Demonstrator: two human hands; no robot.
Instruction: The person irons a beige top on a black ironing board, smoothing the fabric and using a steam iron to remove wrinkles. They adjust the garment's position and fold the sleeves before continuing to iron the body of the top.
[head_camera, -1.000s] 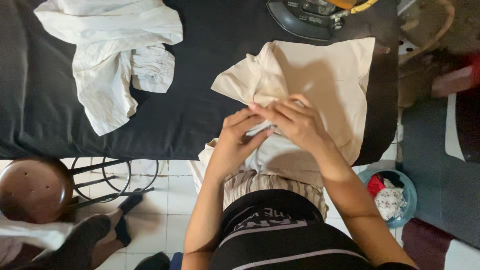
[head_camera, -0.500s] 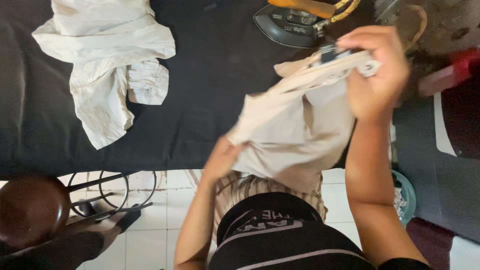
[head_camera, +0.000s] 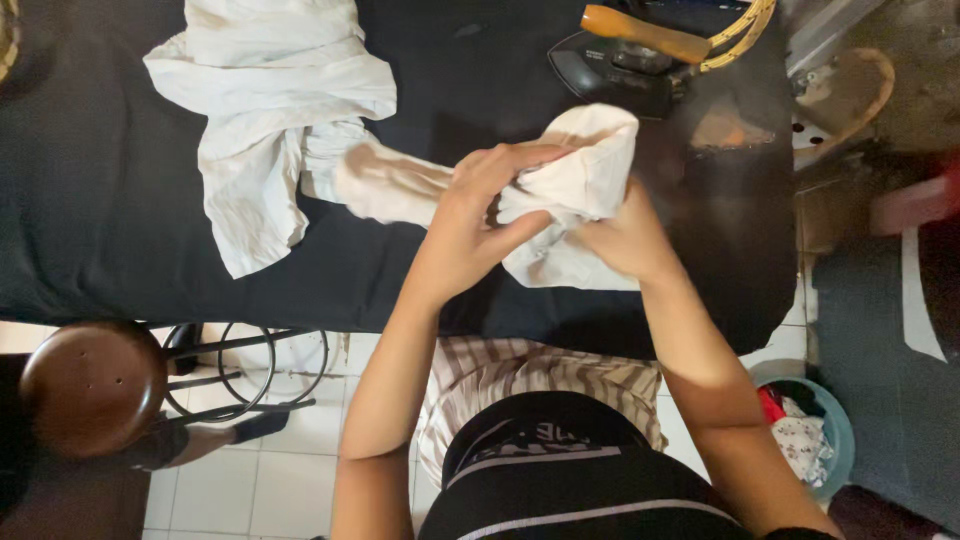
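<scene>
Both my hands hold a cream garment (head_camera: 575, 170) bunched above the black ironing table (head_camera: 100, 220). My left hand (head_camera: 480, 215) grips it from the left, fingers curled over the fabric. My right hand (head_camera: 620, 240) clutches it from below on the right. A blurred tail of the cloth trails left toward a crumpled white garment (head_camera: 270, 110) lying on the table's far left.
A dark iron with a wooden handle (head_camera: 630, 50) sits on the table's far right, beside a scorched brown patch (head_camera: 730, 130). A round wooden stool (head_camera: 90, 385) stands at lower left on white tiles. A blue basket of clothes (head_camera: 810, 440) is at lower right.
The cream garment lay flat at the table edge, then my right hand lifted it high; now both hands hold it bunched together over the table's middle.
</scene>
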